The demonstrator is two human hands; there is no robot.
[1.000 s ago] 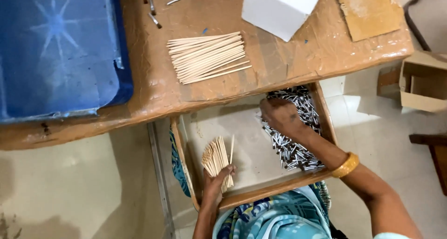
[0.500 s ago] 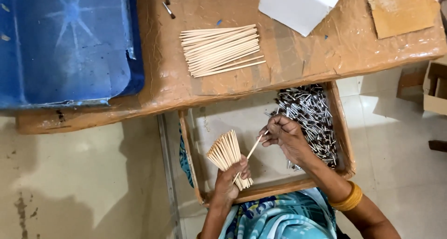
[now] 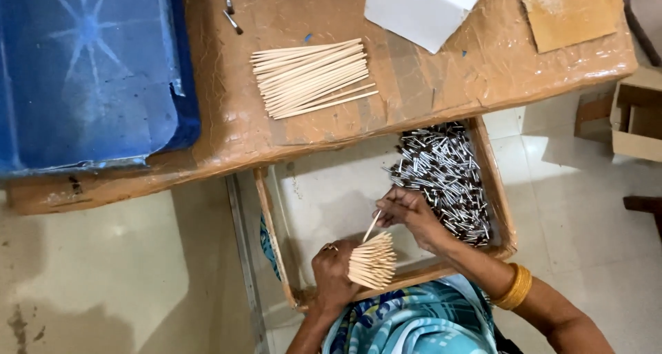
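We saw the left hand (image 3: 332,270) clenched round a fanned bundle of pale wooden sticks (image 3: 373,260), the stick ends spreading out to the right of the fist. The right hand (image 3: 408,213) had its fingertips pressed together on a single thin pale stick (image 3: 372,226), which slanted down so that its lower end met the top of the fan. Both hands were over a shallow wooden tray with a pale lining (image 3: 276,237), which sat below the table edge and above the person's patterned blue-green lap. A heap of small dark metal-tipped pieces (image 3: 441,178) filled the right part of that tray, just beside the right hand. A gold bangle (image 3: 514,286) sat on the right wrist. On the brown tape-covered table (image 3: 427,85) lay a loose pile of long pale wooden sticks (image 3: 312,77), well apart from the hands, with a blue plastic sheet (image 3: 89,71) to its left and a white box (image 3: 420,9) to its right
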